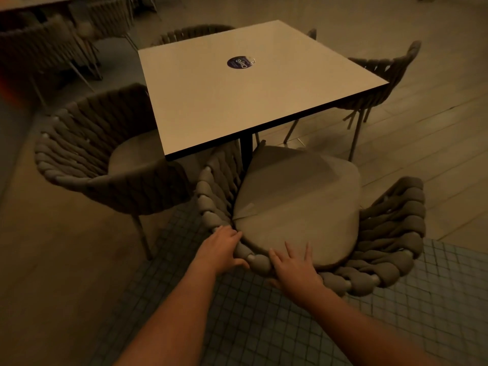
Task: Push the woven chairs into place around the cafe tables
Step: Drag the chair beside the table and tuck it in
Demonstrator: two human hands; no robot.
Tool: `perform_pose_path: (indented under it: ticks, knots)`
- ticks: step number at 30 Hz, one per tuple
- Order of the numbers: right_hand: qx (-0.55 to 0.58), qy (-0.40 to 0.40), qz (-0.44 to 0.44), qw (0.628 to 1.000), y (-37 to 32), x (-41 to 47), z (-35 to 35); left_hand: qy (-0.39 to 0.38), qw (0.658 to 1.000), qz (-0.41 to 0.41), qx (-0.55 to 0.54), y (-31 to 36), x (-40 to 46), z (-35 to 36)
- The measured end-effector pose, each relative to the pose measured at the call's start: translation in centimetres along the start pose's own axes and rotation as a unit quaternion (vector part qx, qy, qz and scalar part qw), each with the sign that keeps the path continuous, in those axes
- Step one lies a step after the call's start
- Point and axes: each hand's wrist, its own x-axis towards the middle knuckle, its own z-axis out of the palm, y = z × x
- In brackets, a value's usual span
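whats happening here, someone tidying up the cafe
A person is at a square cafe table, with both hands on the woven back rim of the nearest chair. The left hand grips the rim; the right hand lies over rim and seat cushion. This chair sits at the table's near corner, its seat mostly out from under the top. Other chairs, like the left one, are closer in.

Your desk [237,101] top is plain pale beige with a black edge and one dark blue round sticker [239,62]. Woven chair [311,228]: grey-brown braided rope, lighter taupe cushion. Floor [264,313] under you: dark small-square tile grid.
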Motion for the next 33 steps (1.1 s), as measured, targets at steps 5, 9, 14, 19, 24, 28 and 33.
perform_pose_path:
  ticks: [5, 9, 14, 19, 24, 28, 33]
  knots:
    - [-0.011, 0.043, 0.009, 0.999, -0.4, 0.1, 1.1, 0.007, 1.0, 0.002, -0.01, -0.6, 0.1, 0.4]
    - [0.002, 0.071, 0.015, 0.997, -0.7, 0.1, 1.7, -0.001, 1.0, 0.014, -0.004, -1.6, 0.2, 0.5]
    - [-0.001, 0.077, 0.0, 0.997, -0.6, -0.1, 1.7, 0.025, 0.999, 0.032, 0.008, -1.5, 0.2, 0.9]
    - [-0.002, 0.092, -0.014, 0.996, 0.0, 0.0, 1.5, 0.049, 0.998, 0.044, 0.015, -1.3, 0.5, 0.7]
    - [-0.013, 0.094, -0.019, 0.995, 0.8, -0.4, 2.0, 0.065, 0.996, 0.054, 0.029, -0.5, 0.4, 1.2]
    - [-0.025, 0.107, -0.025, 0.994, 2.0, -0.7, 1.8, 0.079, 0.994, 0.063, 0.038, 0.7, 0.7, 1.1]
    - [-0.035, 0.081, -0.046, 0.995, 3.5, -1.2, 1.8, 0.085, 0.992, 0.068, 0.058, 2.0, 0.9, 1.6]
